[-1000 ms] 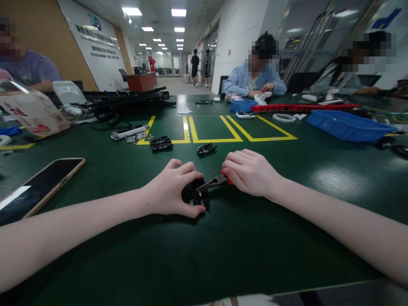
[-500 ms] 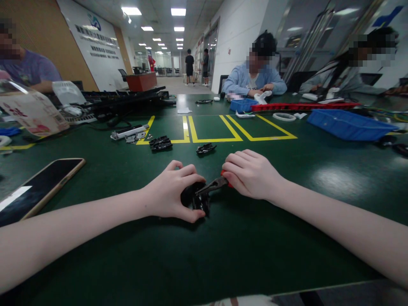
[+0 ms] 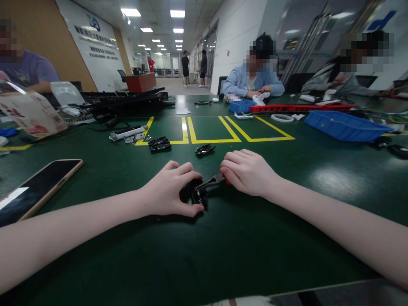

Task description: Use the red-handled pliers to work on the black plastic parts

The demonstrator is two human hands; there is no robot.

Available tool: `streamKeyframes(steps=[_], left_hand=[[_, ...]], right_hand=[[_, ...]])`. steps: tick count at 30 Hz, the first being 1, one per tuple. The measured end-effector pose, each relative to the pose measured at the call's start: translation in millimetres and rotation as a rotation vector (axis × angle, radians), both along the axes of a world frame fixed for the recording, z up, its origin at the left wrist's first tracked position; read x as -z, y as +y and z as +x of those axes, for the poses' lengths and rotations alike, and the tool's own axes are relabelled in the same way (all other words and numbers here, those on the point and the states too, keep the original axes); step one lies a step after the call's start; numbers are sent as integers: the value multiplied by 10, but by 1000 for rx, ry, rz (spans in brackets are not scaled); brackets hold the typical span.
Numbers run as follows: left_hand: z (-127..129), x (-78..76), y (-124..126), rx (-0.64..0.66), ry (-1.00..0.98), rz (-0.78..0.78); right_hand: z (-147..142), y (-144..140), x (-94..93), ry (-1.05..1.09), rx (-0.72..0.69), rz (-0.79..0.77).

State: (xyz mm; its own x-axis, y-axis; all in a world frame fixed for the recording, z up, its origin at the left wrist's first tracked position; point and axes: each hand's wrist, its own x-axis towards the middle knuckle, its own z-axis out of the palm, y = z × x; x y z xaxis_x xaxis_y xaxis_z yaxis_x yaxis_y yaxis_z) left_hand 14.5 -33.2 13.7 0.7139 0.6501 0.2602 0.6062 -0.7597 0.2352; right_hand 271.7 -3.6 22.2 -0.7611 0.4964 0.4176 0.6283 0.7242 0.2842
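- Green table top [image 3: 223, 255] carries the work; several black parts [image 3: 160, 144] lie loose near the yellow tape lines [image 3: 210, 134], well apart from my hands, so I judge most pieces are not yet handled.
- Left hand [image 3: 168, 193] curls over a small black part [image 3: 196, 196] near mid-table, its fingers pressed close around it, thumb low against the part's near side.
- Right hand [image 3: 250, 172] is closed tight on the red-handled pliers [image 3: 213, 182], whose tips reach the part; I judge the job on this piece under way, not finished.
- Whether the tips actually grip anything, I cannot tell.
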Motion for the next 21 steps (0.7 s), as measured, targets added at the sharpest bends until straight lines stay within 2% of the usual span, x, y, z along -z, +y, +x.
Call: streamKeyframes(steps=[10, 21], left_hand=[[-17, -9, 24, -49, 16, -56], [-22, 0, 29, -87, -63, -62]], right_hand=[[13, 35, 47, 102, 80, -129], [31, 43, 60, 177, 36, -165]])
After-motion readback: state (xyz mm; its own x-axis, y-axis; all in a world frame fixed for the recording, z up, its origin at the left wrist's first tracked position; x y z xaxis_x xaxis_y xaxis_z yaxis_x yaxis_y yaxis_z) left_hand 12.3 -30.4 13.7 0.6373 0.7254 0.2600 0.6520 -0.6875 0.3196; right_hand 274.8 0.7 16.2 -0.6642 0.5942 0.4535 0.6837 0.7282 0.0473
